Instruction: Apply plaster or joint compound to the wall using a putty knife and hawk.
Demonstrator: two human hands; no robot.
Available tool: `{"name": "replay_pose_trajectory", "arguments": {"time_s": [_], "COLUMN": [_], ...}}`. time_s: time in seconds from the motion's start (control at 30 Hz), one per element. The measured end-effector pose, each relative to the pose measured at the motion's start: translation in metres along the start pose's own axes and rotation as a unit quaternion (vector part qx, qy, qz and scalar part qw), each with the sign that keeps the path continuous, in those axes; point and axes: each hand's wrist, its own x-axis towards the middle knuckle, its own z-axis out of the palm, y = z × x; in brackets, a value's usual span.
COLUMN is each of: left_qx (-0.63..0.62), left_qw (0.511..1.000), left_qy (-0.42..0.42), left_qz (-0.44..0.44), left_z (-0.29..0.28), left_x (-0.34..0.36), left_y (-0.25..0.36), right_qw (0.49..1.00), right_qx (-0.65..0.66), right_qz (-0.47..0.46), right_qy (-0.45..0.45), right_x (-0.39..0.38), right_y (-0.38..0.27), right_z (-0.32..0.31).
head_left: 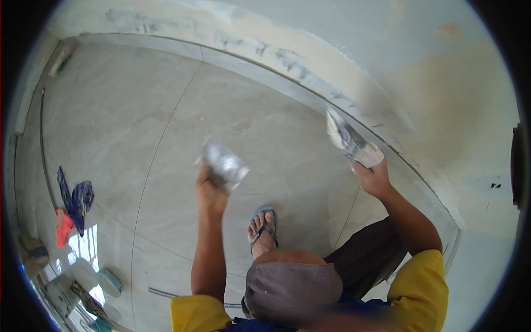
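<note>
Silvery and blurred, the metal plate shines just beyond our left hand, which grips its near edge; our right hand clasps a scraper, its grey blade smeared white and reaching ahead and leftward of that hand.

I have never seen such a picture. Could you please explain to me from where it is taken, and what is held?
There is no machine here, only a person's two bare hands. The picture comes from a wide camera worn on the head, looking down, so straight edges look bent. The left hand holds a flat silvery tool, rather blurred. The right hand holds a scraper-like tool with whitish smears. On the grey tiled floor, toward the left, lie a crumpled dark blue thing, a red-orange item and a long thin pole.
</note>
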Motion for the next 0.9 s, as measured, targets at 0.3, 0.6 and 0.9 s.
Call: {"name": "replay_pose_trajectory", "arguments": {"time_s": [0.3, 0.6, 0.9], "left_qx": [-0.1, -0.067, 0.19], "left_qw": [0.978, 0.995, 0.835], "left_qy": [0.009, -0.069, -0.212], "left_qz": [-0.18, -0.035, 0.472], "left_z": [0.095, 0.125, 0.096], "left_x": [-0.013, -0.041, -0.038], "left_y": [-0.051, -0.021, -0.044], "right_qw": [0.961, 0.972, 0.601], "right_qx": [0.234, -0.077, 0.687], "right_qz": [-0.106, -0.194, 0.406], "right_qy": [-0.098, -0.106, -0.043], "right_x": [0.036, 0.029, -0.023], "right_y": [-0.056, 0.02, -0.038], "right_z": [0.053, 0.037, 0.058]}}
